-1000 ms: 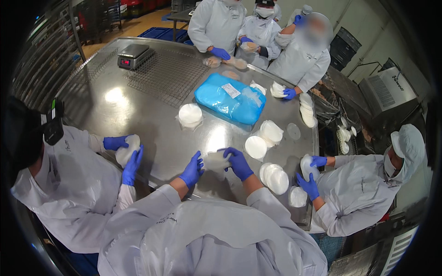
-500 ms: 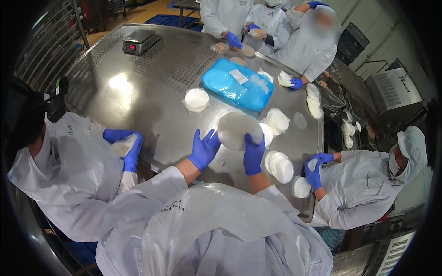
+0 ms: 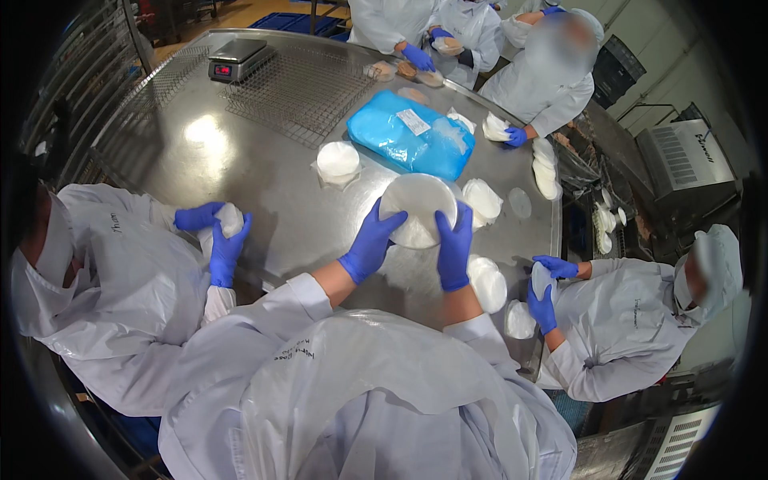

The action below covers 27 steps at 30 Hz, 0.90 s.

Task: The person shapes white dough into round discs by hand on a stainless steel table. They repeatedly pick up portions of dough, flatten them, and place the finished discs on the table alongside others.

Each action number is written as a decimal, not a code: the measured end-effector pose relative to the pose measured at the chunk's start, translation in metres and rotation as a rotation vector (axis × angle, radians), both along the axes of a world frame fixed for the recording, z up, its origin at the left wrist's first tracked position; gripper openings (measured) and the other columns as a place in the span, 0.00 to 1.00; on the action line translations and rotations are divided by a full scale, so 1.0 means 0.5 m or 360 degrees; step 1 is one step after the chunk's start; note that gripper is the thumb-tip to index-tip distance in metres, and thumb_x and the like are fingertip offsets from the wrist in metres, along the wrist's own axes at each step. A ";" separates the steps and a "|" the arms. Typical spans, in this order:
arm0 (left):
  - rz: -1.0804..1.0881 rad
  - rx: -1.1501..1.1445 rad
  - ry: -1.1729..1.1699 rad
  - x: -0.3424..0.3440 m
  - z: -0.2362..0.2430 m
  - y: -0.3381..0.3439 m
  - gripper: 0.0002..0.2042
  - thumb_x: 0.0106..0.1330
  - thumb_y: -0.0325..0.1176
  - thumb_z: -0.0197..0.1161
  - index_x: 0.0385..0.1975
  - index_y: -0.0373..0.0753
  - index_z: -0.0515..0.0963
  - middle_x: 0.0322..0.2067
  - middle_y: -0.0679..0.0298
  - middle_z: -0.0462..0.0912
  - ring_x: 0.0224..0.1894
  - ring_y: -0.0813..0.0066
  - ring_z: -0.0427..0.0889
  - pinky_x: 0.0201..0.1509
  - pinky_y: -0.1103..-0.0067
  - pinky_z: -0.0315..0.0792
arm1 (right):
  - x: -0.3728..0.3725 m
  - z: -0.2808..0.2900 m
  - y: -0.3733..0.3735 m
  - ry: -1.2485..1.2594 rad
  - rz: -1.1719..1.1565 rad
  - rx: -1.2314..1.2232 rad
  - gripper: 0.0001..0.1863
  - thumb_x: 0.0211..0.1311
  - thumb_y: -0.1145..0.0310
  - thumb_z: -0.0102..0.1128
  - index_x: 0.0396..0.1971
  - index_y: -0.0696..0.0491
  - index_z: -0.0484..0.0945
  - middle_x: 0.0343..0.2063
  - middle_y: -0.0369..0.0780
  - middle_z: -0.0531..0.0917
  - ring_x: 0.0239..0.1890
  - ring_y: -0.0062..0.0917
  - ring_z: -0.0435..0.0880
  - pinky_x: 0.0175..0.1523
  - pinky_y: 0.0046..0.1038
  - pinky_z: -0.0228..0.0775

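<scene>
A round, white, translucent stack of thin sheets (image 3: 419, 210) is held up over the table in front of me. My left hand (image 3: 373, 243) grips its lower left edge, thumb on top. My right hand (image 3: 454, 250) closes on its right edge, thumb also on top. The fingers beneath the stack are hidden. Just right of my right hand lies a pile of white discs (image 3: 487, 286), and a fanned pile (image 3: 482, 202) lies beyond it. Another round white stack (image 3: 338, 162) sits on the table to the left of the blue plastic bag (image 3: 412, 134).
The steel table (image 3: 264, 172) carries a wire rack (image 3: 296, 88) and a small scale (image 3: 240, 60) at far left. A co-worker on my left (image 3: 120, 264) and one on my right (image 3: 632, 320) handle white discs close by. Other workers stand along the far edge.
My left hand, open and apart from the stack before, has moved up and right and now grips it. My right hand has shifted slightly right and up. The stack has risen a little.
</scene>
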<state>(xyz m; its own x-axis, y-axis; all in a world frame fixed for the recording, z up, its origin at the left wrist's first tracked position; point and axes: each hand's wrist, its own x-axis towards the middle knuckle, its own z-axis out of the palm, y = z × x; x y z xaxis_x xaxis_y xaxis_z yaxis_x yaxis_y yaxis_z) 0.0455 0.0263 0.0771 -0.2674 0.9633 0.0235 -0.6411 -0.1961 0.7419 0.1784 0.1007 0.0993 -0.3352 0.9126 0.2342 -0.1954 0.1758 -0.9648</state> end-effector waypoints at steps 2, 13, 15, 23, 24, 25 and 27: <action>-0.0049 0.0024 0.0148 -0.007 -0.012 0.008 0.24 0.71 0.47 0.47 0.62 0.42 0.61 0.54 0.65 0.72 0.58 0.72 0.70 0.58 0.73 0.70 | 0.025 0.060 -0.001 0.0067 0.0335 -0.0147 0.18 0.59 0.74 0.56 0.50 0.57 0.69 0.46 0.41 0.76 0.50 0.25 0.74 0.57 0.27 0.66; 0.0022 -0.0561 -0.0271 -0.078 -0.092 -0.007 0.20 0.66 0.44 0.54 0.56 0.46 0.71 0.46 0.66 0.74 0.41 0.76 0.72 0.45 0.79 0.68 | 0.044 -0.359 0.080 -0.1554 0.0242 0.0658 0.12 0.56 0.78 0.44 0.38 0.51 0.73 0.41 0.49 0.73 0.43 0.42 0.78 0.48 0.38 0.71; 0.0006 -0.0639 -0.0291 -0.074 -0.092 -0.014 0.20 0.66 0.44 0.54 0.56 0.45 0.72 0.46 0.65 0.74 0.41 0.75 0.72 0.47 0.79 0.68 | 0.021 -0.356 0.070 -0.1708 0.0150 0.0698 0.11 0.54 0.78 0.45 0.35 0.50 0.73 0.40 0.49 0.72 0.39 0.49 0.77 0.45 0.42 0.70; -0.0135 -0.0666 0.0175 -0.070 -0.124 -0.051 0.19 0.68 0.43 0.51 0.54 0.41 0.73 0.46 0.63 0.76 0.45 0.74 0.75 0.51 0.79 0.68 | 0.006 -0.309 0.096 -0.1824 0.0166 0.0648 0.11 0.54 0.79 0.46 0.35 0.48 0.72 0.41 0.49 0.71 0.37 0.52 0.77 0.44 0.45 0.69; -0.0128 -0.0702 0.0239 -0.078 -0.141 -0.064 0.19 0.68 0.43 0.52 0.53 0.40 0.73 0.46 0.63 0.76 0.46 0.73 0.75 0.52 0.78 0.69 | 0.009 -0.304 0.091 -0.1830 0.0196 0.0611 0.09 0.57 0.76 0.45 0.36 0.50 0.71 0.42 0.50 0.72 0.39 0.52 0.77 0.45 0.45 0.69; -0.0122 -0.0737 0.0304 -0.085 -0.160 -0.077 0.18 0.68 0.42 0.52 0.53 0.40 0.73 0.45 0.63 0.77 0.46 0.72 0.75 0.53 0.77 0.69 | 0.018 -0.299 0.085 -0.1835 0.0225 0.0574 0.08 0.60 0.73 0.45 0.38 0.51 0.71 0.43 0.51 0.73 0.41 0.51 0.77 0.46 0.44 0.69; 0.0040 -0.0776 0.0914 -0.100 -0.207 -0.107 0.18 0.66 0.41 0.56 0.53 0.40 0.73 0.48 0.59 0.75 0.47 0.68 0.76 0.53 0.76 0.69 | 0.016 -0.290 0.070 -0.1703 0.0214 0.0380 0.08 0.64 0.69 0.44 0.40 0.53 0.70 0.43 0.52 0.75 0.44 0.50 0.77 0.47 0.43 0.69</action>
